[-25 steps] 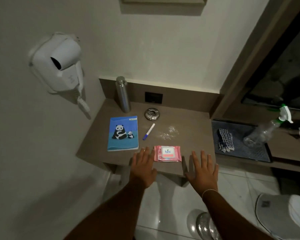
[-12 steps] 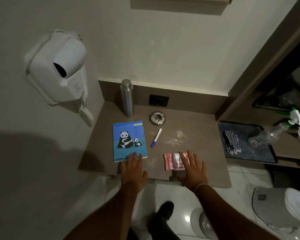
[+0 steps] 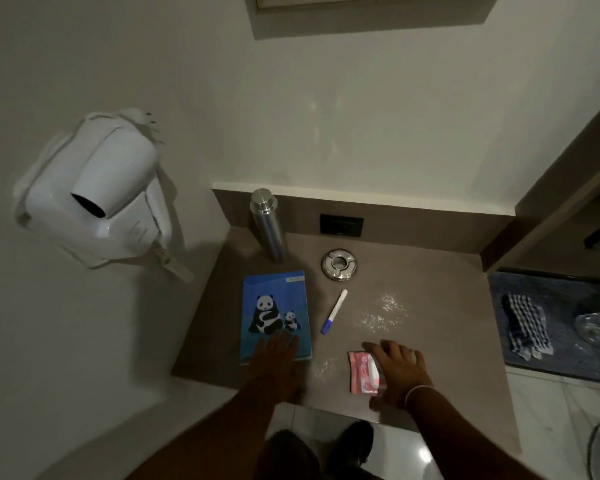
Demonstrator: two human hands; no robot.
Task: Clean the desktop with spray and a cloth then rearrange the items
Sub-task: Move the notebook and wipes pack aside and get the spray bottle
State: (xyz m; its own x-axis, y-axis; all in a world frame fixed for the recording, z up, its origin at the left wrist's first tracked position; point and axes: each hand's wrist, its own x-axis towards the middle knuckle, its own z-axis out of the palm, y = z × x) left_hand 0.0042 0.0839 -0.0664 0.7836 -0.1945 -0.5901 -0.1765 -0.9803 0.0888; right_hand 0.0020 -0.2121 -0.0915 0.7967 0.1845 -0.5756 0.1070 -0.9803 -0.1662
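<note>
On the brown desktop (image 3: 430, 289) lie a blue panda notebook (image 3: 274, 306), a white pen with a blue cap (image 3: 334, 311) and a pink wipes packet (image 3: 361, 374). My left hand (image 3: 274, 362) rests flat, fingers apart, on the notebook's near edge. My right hand (image 3: 400, 370) lies over the right part of the wipes packet, fingers curled around it. White powder (image 3: 383, 315) is scattered right of the pen, with a smaller patch (image 3: 323, 367) between my hands. A checked cloth (image 3: 527, 327) lies on the dark tray (image 3: 561, 362) to the right.
A steel bottle (image 3: 269, 225) and a round metal ashtray (image 3: 338, 265) stand at the back by a wall socket (image 3: 342, 225). A white hair dryer (image 3: 97, 195) hangs on the left wall. A clear spray bottle's base (image 3: 596, 327) shows at the right edge.
The view has moved closer over the desk. My left hand slid forward onto the notebook. My right hand has closed further over the wipes packet.
</note>
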